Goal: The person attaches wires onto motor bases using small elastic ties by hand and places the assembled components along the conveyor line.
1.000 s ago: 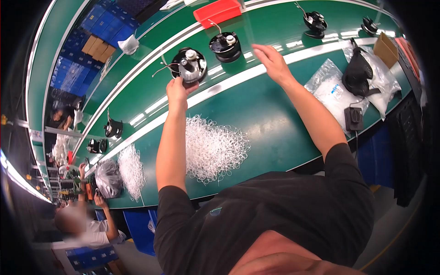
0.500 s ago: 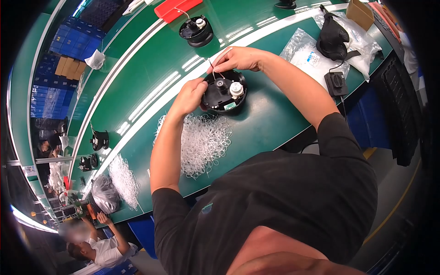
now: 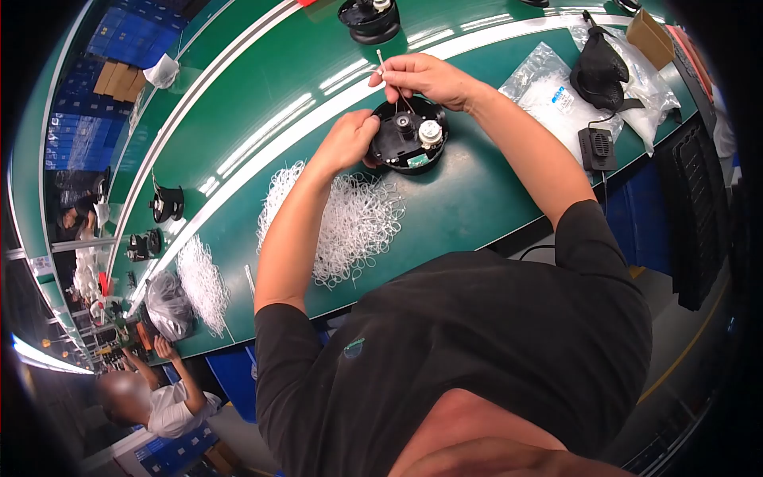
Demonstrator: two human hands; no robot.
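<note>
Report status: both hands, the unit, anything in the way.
Left hand holding black housing at its rim. Right hand pinching its wires. White loops heaped nearby, not blocking either hand.

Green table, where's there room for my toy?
Bare table shows between the big pile, the black housing and the right forearm. A narrower strip separates big pile and small pile. It's crowded far right: bags, black box.

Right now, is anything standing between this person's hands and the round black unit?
Nothing visible: the left hand holds the round black unit by its edge, and the right hand pinches its wires. The pile of white loops lies to one side, not between.
</note>
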